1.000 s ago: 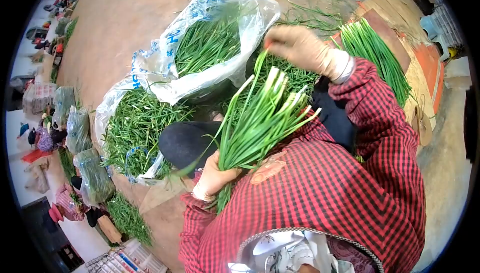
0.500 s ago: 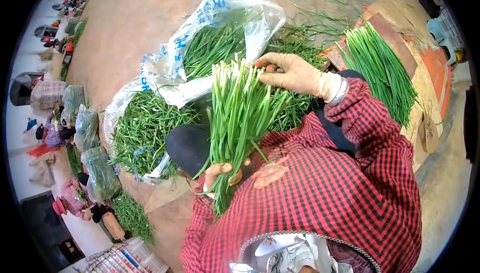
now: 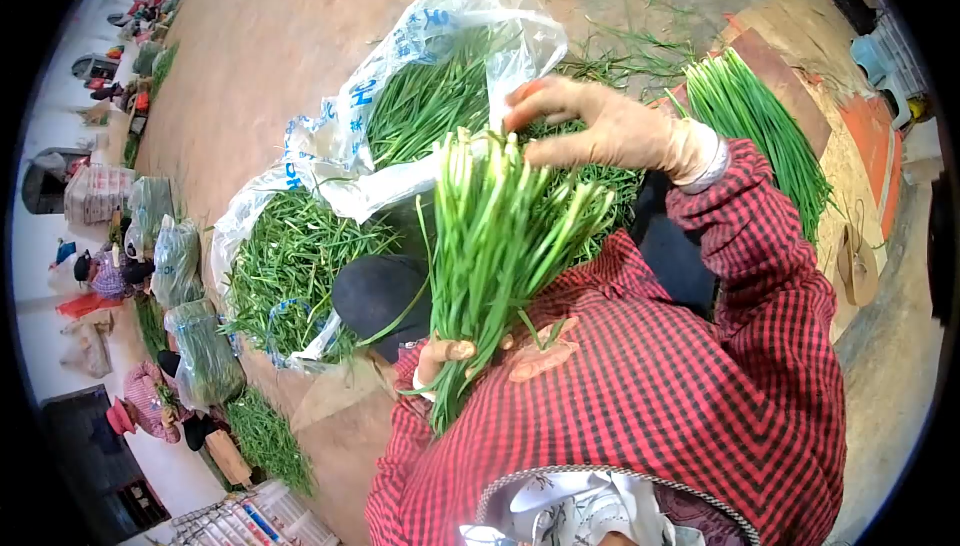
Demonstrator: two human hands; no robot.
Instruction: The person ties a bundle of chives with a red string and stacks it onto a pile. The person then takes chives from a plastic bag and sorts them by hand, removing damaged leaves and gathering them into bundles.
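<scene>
My left hand (image 3: 452, 358) is wrapped round the lower, leafy part of a bunch of garlic chives (image 3: 490, 246), holding it upright in front of my chest with the pale ends on top. The stems fan out to the right. My right hand (image 3: 625, 136), in a thin tan glove, is beside the pale ends. Its thumb and fingers are apart, and I see nothing between them. Behind the bunch, an open clear plastic bag (image 3: 410, 41) with blue print holds more loose chives (image 3: 430, 106).
Cut greens (image 3: 300, 256) lie heaped at the left by my knee (image 3: 375, 296). A neat pile of chives (image 3: 755, 131) rests on a board at the right, near a sandal (image 3: 857, 264). Filled plastic bags (image 3: 203, 351) and other people (image 3: 150, 401) line the left wall.
My right hand has lifted slightly off the stem tops and moved right, its fingers spreading. The bunch has shifted a little right and fanned wider. The left hand keeps its hold.
</scene>
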